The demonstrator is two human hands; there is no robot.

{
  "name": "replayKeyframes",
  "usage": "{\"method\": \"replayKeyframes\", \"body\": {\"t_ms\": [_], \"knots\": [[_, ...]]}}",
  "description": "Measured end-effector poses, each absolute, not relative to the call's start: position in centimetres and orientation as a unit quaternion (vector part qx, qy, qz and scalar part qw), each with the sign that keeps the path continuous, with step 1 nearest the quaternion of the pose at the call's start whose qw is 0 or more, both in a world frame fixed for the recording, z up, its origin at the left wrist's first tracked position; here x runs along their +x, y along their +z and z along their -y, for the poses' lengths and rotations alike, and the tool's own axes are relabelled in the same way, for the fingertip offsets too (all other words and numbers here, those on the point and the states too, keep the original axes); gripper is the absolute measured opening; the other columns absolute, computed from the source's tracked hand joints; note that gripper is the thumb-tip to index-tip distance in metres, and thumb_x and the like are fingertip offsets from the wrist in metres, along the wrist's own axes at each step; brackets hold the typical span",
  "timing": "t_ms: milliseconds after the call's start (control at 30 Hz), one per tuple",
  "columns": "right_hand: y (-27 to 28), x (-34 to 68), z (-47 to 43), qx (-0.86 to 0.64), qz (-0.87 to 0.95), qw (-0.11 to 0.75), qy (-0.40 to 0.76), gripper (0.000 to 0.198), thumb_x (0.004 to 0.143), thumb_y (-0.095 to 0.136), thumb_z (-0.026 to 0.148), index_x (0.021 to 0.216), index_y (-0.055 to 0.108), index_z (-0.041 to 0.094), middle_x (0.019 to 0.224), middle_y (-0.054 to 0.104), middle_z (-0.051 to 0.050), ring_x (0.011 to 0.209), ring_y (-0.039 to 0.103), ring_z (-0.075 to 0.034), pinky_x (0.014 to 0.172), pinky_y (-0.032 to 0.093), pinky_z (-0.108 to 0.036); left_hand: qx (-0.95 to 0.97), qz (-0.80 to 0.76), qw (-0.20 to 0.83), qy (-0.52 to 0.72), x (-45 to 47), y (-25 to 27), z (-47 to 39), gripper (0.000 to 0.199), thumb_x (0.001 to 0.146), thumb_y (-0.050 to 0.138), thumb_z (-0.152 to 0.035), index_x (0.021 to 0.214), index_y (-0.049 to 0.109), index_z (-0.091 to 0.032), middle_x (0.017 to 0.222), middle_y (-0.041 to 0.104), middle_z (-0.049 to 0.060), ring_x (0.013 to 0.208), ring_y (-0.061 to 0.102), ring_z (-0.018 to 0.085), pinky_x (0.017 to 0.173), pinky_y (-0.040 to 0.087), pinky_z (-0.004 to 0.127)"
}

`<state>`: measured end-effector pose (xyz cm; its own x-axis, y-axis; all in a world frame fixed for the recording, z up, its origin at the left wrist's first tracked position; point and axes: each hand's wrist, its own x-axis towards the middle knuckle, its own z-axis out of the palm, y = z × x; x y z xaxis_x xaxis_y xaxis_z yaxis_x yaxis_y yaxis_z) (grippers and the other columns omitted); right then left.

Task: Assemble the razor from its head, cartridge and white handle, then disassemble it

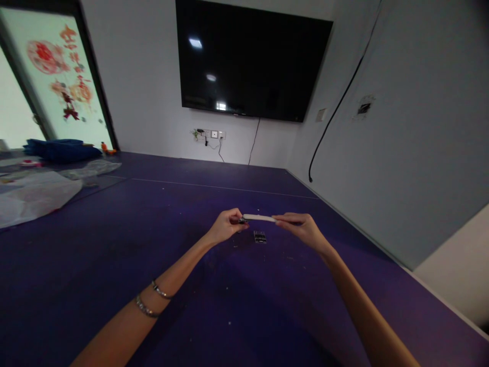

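Head view shows two bare hands meeting over a wide purple surface (pixel 171 316), with a pale, slightly curved strip (pixel 260 217) stretched between them. The left hand (pixel 225 227) has its grip pinched at the strip's left end, where a small dark piece (pixel 242 221) also sits by the fingertips; whether that piece is joined to the strip, I cannot tell. The right hand (pixel 305 229) grasps the other end between thumb and fingers. Just below the strip in the view — roughly between the hands — a small dark square object (pixel 260 237) lies on the purple surface. Two bracelets (pixel 147 307) circle the left forearm.

Off to the left lie a whitish plastic sheet (pixel 42 196), a dark blue bundle (pixel 61 150) and a small orange object (pixel 108 149). Beyond, a large black television (pixel 252 56) hangs on the wall above some sockets (pixel 214 134) — and a black cable (pixel 336 109) dangles along the wall at right.
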<state>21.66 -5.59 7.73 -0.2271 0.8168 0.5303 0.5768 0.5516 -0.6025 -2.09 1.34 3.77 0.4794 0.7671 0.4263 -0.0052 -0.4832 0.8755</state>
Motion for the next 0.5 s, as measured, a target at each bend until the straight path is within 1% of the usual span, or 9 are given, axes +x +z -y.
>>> {"method": "replayKeyframes", "body": {"t_ms": [67,200,333,500], "knots": [[7.72,21.65,5.61,-0.452,0.772,0.422,0.147,0.027,0.078,0.059,0.039,0.095,0.071,0.023,0.082,0.07,-0.005,0.07,0.061,-0.016,0.062,0.046,-0.027,0.738,-0.258,0.438,0.444,-2.08,3.76,-1.31,0.022,0.063,0.07,-0.018,0.066,0.048,-0.015,0.067,0.065,0.001,0.065,0.061,0.012,0.061,0.045,0.024],[7.79,21.86,5.59,-0.472,0.76,0.43,0.122,0.025,0.078,0.059,0.037,0.095,0.071,0.023,0.083,0.07,-0.006,0.072,0.061,-0.017,0.064,0.045,-0.027,0.731,-0.252,0.449,0.447,-2.04,3.83,-1.15,0.022,0.063,0.07,-0.017,0.065,0.047,-0.015,0.071,0.066,0.002,0.067,0.062,0.012,0.064,0.045,0.024],[7.9,22.3,5.61,-0.459,0.774,0.409,0.15,0.026,0.077,0.06,0.038,0.095,0.071,0.022,0.08,0.07,-0.005,0.07,0.061,-0.016,0.061,0.045,-0.026,0.732,-0.267,0.44,0.447,-2.05,4.09,-0.89,0.022,0.062,0.07,-0.017,0.066,0.049,-0.015,0.064,0.063,-0.001,0.058,0.058,0.01,0.057,0.042,0.021],[7.83,22.54,5.48,-0.471,0.763,0.422,0.133,0.026,0.077,0.06,0.039,0.094,0.072,0.023,0.082,0.07,-0.005,0.071,0.062,-0.016,0.064,0.046,-0.027,0.731,-0.258,0.451,0.442,-2.06,4.2,-0.79,0.021,0.063,0.07,-0.018,0.068,0.05,-0.015,0.069,0.065,0.001,0.06,0.058,0.009,0.058,0.042,0.021]]}}
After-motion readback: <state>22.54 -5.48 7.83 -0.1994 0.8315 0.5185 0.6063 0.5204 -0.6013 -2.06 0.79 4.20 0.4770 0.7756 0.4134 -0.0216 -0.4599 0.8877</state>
